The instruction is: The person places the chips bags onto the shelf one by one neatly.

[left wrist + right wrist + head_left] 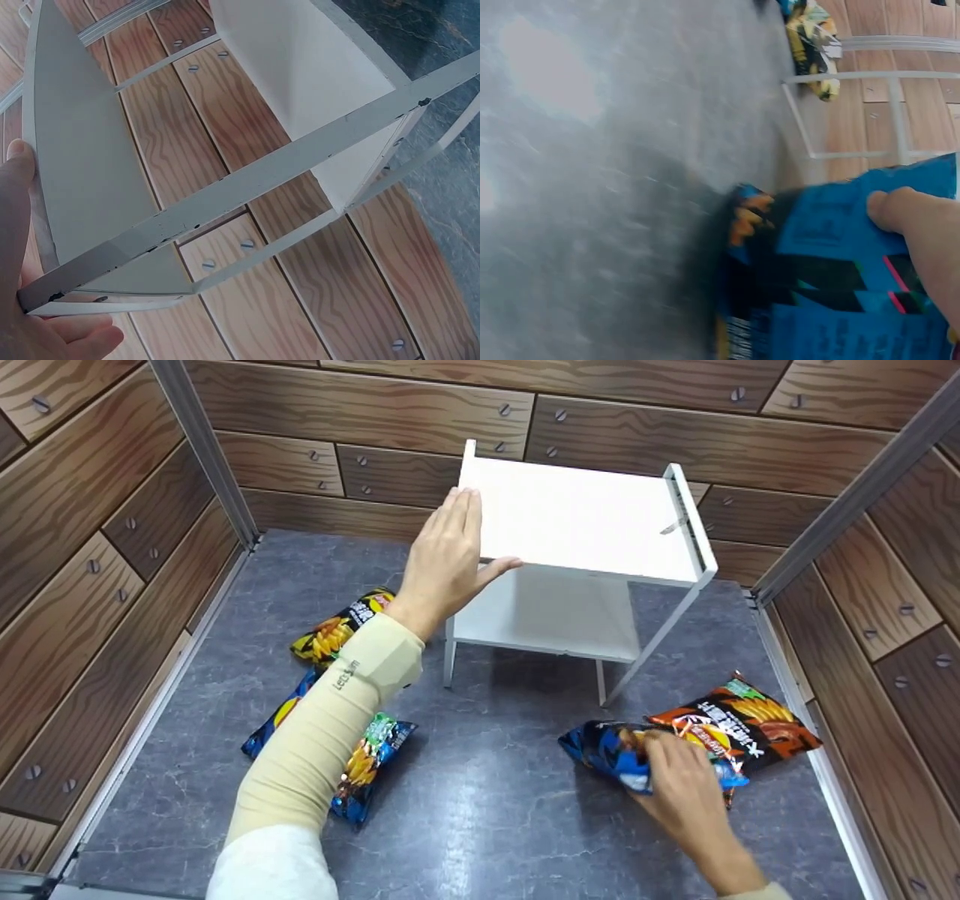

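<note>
gripping 1 blue chip bag (596, 746) in the right hand (682, 787), resting the left hand (446, 555) on a white side table (577, 514)
pinching the blue chip bag with curled right fingers and the thumb pressed on the film, low on the right and partly overlapping an orange-and-black bag (757, 720) in the head view, not showing clearly whether touching the floor (480, 780); laying the left hand along the tabletop's left edge, fingers extended and thumb spread over the front corner, gripping no bag; probably handling light and soft, yielding like a puffed pillow, sliding a little on glossy film, and crushing brittle contents if squeezed hard in the middle; calling, by judgement, for holding at a crimped end seam or a gathered fold, or cradling broadly from beneath
</note>
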Tool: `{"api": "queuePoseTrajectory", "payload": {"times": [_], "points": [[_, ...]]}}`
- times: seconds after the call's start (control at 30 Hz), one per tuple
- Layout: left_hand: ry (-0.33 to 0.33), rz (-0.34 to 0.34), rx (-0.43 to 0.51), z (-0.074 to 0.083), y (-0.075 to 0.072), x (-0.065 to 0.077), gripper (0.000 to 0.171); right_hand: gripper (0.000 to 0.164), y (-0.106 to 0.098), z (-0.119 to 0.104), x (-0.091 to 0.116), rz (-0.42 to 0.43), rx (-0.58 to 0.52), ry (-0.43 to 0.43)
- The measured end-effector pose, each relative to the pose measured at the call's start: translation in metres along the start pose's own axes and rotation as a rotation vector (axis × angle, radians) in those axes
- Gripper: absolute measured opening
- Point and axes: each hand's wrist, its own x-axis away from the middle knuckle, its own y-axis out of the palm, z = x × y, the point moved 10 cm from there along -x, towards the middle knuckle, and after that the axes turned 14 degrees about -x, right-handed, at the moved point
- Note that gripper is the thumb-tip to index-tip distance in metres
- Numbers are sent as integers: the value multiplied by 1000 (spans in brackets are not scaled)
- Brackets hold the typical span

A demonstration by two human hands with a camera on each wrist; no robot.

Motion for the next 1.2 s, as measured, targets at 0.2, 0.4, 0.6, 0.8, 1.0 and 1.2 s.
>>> {"api": "queuePoseTrajectory", "payload": {"times": [0.2, 0.4, 0.6, 0.8, 1.0, 1.2], "points": [[2, 3, 1, -1, 0, 1, 100, 86, 23, -9, 26, 11, -19, 31], [-2, 17, -5, -1, -2, 1, 98, 94, 48, -17, 46, -44, -12, 65], [1, 21, -6, 0, -2, 1, 98, 96, 68, -22, 59, -153, -23, 92], [2, 17, -11, 0, -1, 1, 97, 119, 80, -9, 60, -250, -47, 194], [3, 11, -2, 0, 0, 1, 98, 135, 96, 5, 59, -297, -87, 258], [-2, 8, -2, 0, 0, 0, 98, 134, 103, 6, 61, -253, -90, 245]]}}
